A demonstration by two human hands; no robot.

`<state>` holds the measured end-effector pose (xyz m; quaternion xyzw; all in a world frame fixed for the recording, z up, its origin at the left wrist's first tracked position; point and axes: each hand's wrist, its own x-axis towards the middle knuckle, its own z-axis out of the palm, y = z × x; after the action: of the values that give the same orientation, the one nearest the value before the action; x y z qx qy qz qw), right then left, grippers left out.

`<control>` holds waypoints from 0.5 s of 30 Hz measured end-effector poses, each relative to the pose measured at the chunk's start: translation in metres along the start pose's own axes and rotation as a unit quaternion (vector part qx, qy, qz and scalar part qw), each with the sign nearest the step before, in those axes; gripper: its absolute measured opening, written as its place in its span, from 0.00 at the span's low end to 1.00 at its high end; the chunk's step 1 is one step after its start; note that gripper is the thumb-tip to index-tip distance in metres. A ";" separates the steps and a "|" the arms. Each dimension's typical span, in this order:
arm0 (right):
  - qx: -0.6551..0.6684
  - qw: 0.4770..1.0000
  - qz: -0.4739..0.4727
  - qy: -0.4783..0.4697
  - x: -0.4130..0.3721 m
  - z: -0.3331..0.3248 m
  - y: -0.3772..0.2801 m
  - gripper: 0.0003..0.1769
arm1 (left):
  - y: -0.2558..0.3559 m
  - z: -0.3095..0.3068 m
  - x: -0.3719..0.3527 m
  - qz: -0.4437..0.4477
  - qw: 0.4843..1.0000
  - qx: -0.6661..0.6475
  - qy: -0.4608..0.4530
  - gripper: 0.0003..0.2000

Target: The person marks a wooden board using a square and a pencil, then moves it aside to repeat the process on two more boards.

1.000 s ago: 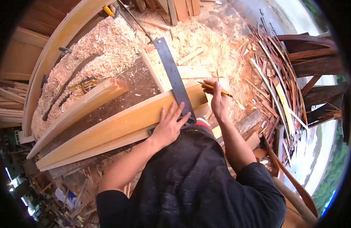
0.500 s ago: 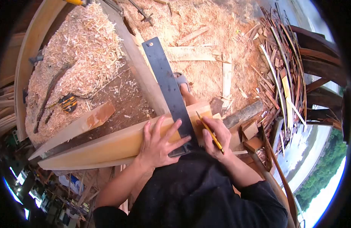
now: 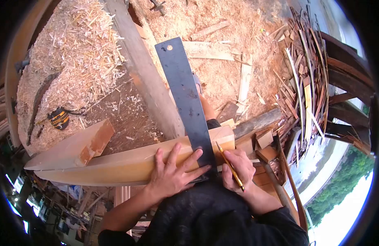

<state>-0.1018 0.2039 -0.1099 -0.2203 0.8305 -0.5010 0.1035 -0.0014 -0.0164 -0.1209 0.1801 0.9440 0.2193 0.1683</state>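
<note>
While the left hand (image 3: 173, 174) is pressing flat, fingers spread, on the steel square (image 3: 184, 94) across the plank (image 3: 115, 165), the right hand (image 3: 239, 169), gripping the pencil (image 3: 229, 164), is drawing back along the blade toward the plank's near edge; the marking stroke seems nearly finished. No container is showing.

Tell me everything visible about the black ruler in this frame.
The ruler is a long, flat, dark metal blade with a hole near its far end. It lies across the wooden plank, running away from the person. The left hand presses its near end; the pencil in the right hand sits beside its right edge.
</note>
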 end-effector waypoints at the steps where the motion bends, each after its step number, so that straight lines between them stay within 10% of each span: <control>1: -0.005 1.000 -0.001 -0.003 0.000 -0.001 0.001 0.19 | 0.000 0.002 0.001 -0.001 1.000 0.001 0.005 0.38; 15: -0.005 0.999 -0.019 -0.031 0.002 0.000 0.005 0.22 | 0.002 0.006 0.005 -0.017 0.996 0.041 0.071 0.20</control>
<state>-0.1051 0.2047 -0.1143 -0.2518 0.8250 -0.4919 0.1185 -0.0025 -0.0106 -0.1264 0.1547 0.9647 0.1901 0.0969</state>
